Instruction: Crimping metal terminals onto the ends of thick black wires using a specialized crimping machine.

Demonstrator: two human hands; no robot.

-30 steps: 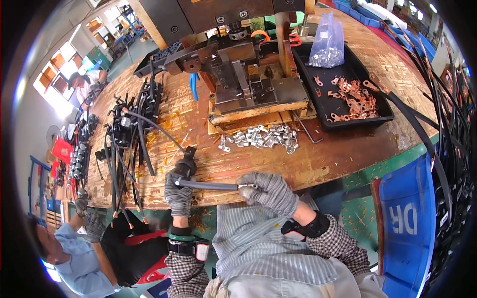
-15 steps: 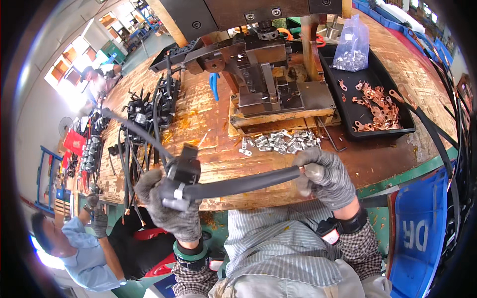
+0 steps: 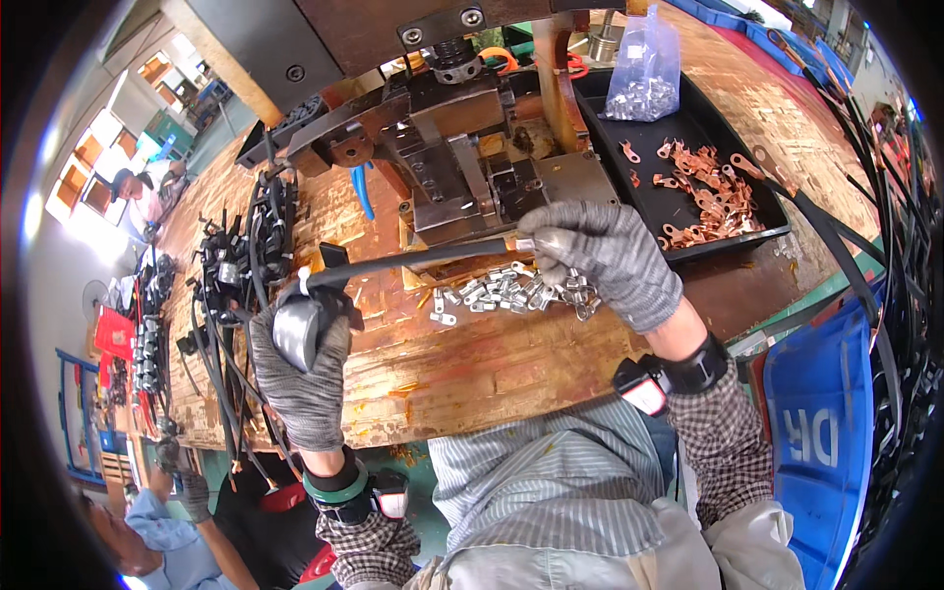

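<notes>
Head view: black cable (image 3: 413, 259) now nearer the metal press (image 3: 474, 167).

White letters (image 3: 812, 439) on blue panel (image 3: 818, 372)

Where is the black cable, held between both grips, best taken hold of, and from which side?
Probably the middle, from the person's side: there the black cable runs nearly straight between left grip and right grip, with nothing covering it.
</notes>
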